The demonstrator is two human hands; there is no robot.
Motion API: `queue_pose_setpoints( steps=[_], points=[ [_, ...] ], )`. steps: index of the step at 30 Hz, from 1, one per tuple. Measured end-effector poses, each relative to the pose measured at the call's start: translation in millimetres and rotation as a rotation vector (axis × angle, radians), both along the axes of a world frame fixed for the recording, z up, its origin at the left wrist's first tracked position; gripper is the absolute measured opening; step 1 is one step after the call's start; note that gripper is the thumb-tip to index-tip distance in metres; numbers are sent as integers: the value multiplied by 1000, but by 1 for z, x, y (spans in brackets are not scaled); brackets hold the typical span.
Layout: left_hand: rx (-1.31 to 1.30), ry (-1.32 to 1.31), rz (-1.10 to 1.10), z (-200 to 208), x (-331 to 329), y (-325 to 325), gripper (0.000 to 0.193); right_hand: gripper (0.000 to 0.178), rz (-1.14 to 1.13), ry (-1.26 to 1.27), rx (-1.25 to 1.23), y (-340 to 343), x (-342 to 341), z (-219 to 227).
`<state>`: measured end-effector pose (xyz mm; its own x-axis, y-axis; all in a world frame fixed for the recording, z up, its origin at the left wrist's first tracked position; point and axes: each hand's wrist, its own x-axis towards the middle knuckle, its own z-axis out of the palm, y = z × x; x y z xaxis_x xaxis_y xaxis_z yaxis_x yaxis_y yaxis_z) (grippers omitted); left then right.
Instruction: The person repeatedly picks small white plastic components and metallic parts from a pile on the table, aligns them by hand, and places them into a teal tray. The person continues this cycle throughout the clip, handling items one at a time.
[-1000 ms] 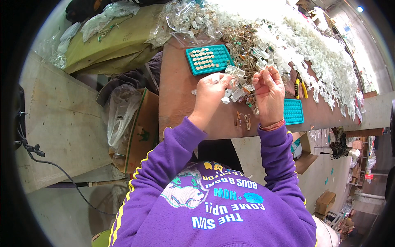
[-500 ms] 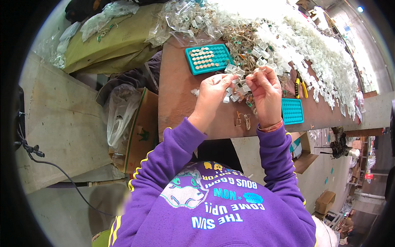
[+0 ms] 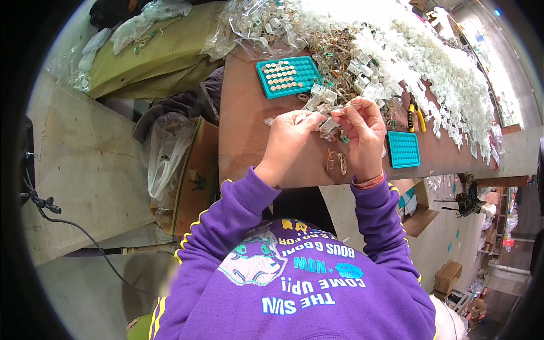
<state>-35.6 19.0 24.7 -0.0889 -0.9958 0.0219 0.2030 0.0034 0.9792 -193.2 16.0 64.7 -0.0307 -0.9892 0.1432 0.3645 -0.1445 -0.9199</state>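
Above the near part of the brown table my left hand [image 3: 290,135] is closed in a pinch, palm down. My right hand [image 3: 364,136] is also pinched, its fingertips close to those of the left. Whatever small piece sits between the fingers is too small to make out. Just beyond the fingertips lie small clear plastic housings [image 3: 323,95] mixed with thin brownish wires [image 3: 340,80]. A teal tray [image 3: 306,67] stands past my left hand, with rows of round pale discs in part of its cells. Short wire pieces [image 3: 342,162] lie on the table between my wrists.
A second teal tray [image 3: 403,149] lies right of my right hand, near yellow-handled pliers [image 3: 416,120]. A large heap of clear plastic pieces [image 3: 436,79] covers the table's far right. Left of the table stand a cardboard box [image 3: 195,181] and a plastic bag [image 3: 168,153].
Both hands have come slightly down toward me, and their fingertips are nearer each other. The whole view has shifted a little.
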Motion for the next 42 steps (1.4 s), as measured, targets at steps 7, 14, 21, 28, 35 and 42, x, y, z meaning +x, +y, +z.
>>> queue_pose_setpoints(
  steps=[7,14,21,28,35,42],
  points=[
    [-59,-56,75,3,-2,5,22,14,-176,291,-3,2,1,-10],
    [-444,-578,228,1,-1,13,21,15,18,460,4,-24,-11,-1],
    [-470,-771,270,-3,-15,11,27,12,277,620,-30,-42,-1,6],
    [-213,-472,197,-10,4,10,20,18,29,912,-312,-34,1,8],
    [-92,-282,175,-11,10,2,17,24,-61,1375,-456,6,-13,-7],
    [-58,-262,179,-7,15,4,17,15,-56,1400,-557,6,-15,-17]
  ],
)
